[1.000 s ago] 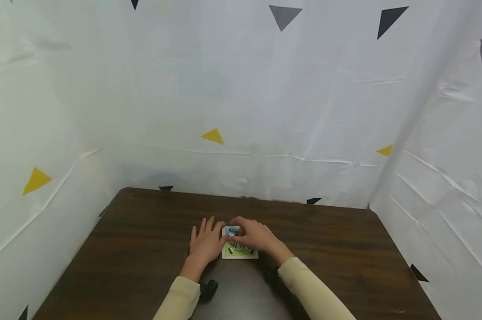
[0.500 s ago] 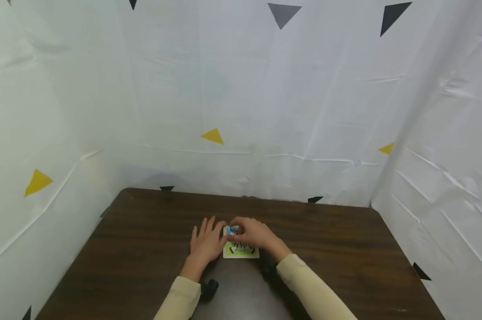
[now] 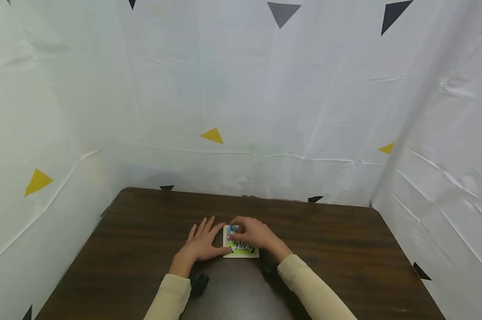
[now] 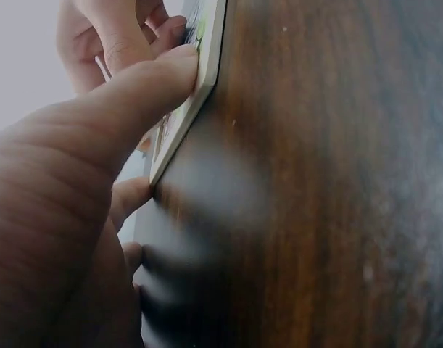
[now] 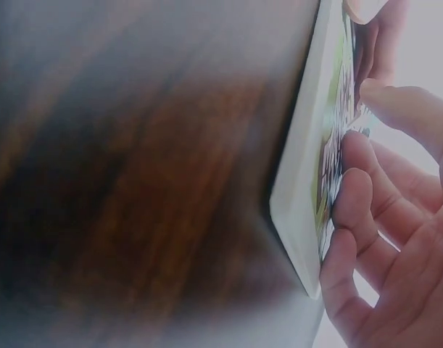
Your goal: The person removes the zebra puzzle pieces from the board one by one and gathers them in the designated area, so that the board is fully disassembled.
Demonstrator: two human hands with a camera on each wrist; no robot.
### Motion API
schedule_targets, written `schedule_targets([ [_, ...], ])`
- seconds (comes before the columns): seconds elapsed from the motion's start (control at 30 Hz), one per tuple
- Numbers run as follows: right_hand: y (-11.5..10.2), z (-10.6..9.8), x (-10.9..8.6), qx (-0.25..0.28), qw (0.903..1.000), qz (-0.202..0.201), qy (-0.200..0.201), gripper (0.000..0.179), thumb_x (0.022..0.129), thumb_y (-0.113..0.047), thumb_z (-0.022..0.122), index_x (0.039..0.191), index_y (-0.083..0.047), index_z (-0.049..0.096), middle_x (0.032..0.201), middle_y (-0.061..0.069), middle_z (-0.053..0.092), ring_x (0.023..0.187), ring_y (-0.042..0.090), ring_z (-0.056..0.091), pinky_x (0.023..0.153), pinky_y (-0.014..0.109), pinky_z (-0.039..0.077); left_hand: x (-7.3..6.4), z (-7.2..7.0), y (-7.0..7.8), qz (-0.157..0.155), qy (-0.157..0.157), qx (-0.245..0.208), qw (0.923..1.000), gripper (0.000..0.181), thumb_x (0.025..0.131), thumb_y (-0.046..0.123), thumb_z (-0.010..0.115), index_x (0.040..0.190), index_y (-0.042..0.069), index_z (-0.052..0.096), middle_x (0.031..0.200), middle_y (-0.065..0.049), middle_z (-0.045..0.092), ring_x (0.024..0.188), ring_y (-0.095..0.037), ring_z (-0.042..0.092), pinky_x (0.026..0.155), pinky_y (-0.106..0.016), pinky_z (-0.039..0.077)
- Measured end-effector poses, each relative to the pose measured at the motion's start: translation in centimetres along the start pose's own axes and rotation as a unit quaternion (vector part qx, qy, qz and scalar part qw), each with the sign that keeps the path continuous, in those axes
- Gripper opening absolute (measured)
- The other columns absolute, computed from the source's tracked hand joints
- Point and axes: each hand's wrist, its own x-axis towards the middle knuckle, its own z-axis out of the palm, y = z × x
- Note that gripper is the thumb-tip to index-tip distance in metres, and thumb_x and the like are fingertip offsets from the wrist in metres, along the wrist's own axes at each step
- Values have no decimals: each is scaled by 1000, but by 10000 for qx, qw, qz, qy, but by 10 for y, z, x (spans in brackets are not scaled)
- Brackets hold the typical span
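A small puzzle board point(image 3: 245, 254) with a pale rim and a zebra picture on green and blue lies flat on the table. My left hand point(image 3: 198, 246) is at its left side, fingers spread and fairly straight. In the left wrist view the thumb point(image 4: 179, 67) presses on the board's near edge, and a fingertip touches the left corner. Over the board, my right hand point(image 3: 257, 233) pinches a small puzzle piece point(image 5: 359, 119) between thumb and forefinger. Its other fingers curl against the picture in the right wrist view. The hand hides part of the picture.
The dark wood-grain table point(image 3: 145, 249) has rounded far corners. White sheets point(image 3: 245, 89) with triangle prints hang behind it and on both sides. A black wrist device point(image 3: 199, 284) is on the left wrist, another point(image 3: 269, 271) by the right.
My left thumb has moved away from the right thumb, toward me, onto the board's near left part. The left wrist has shifted left. My right hand has hardly moved.
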Motion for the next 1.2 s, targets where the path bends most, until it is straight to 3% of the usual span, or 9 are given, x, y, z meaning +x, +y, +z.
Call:
schedule_targets([
  [0.2, 3, -1, 0, 163, 9998, -96, 112, 45, 103, -43, 74, 141, -18, 69, 100, -2, 73, 77, 9, 64, 64, 31, 53, -1, -2, 5, -84, 11, 11, 10000, 99, 90, 73, 72, 171, 31, 33, 184, -8, 7, 170, -36, -1, 134, -64, -7],
  [0.4, 6, -1, 0, 290, 9994, -119, 163, 43, 104, -43, 73, 139, -19, 71, 105, -3, 73, 88, 11, 65, 74, 35, 55, -2, -3, 7, -86, 16, 11, 10000, 99, 90, 72, 73, 171, 29, 35, 183, -9, 8, 170, -36, -1, 134, -64, -7],
  [0.7, 9, -4, 0, 578, 9978, -297, 98, 44, 105, -40, 71, 140, -14, 69, 107, 0, 74, 91, 13, 68, 81, 38, 59, 1, -3, 5, -69, -25, 132, 9999, 96, 94, 78, 61, 172, 30, 32, 184, -8, 6, 171, -35, -1, 134, -64, -7],
  [0.93, 13, -6, -4, 897, 9950, -415, 144, 44, 107, -36, 70, 142, -10, 68, 114, 5, 75, 97, 16, 71, 84, 39, 61, -3, -4, 6, -43, -129, -32, 9999, 120, 77, 83, 78, 172, 28, 31, 184, -10, 4, 170, -37, -3, 133, -65, -8],
  [1.1, 14, -12, -10, 1156, 9922, -296, 352, 45, 107, -37, 69, 143, -10, 66, 108, 3, 74, 88, 15, 68, 74, 34, 59, -5, -5, 6, -2, -166, -99, 9998, 122, 74, 74, 87, 172, 26, 31, 183, -11, 3, 170, -38, -5, 133, -66, -9],
  [1.2, 15, -16, -16, 1222, 9907, -231, 550, 46, 107, -38, 69, 143, -9, 67, 106, 2, 72, 87, 14, 66, 78, 33, 56, -6, -5, 6, 3, -196, -126, 9997, 123, 74, 73, 88, 172, 26, 31, 183, -11, 3, 170, -38, -5, 132, -67, -9],
])
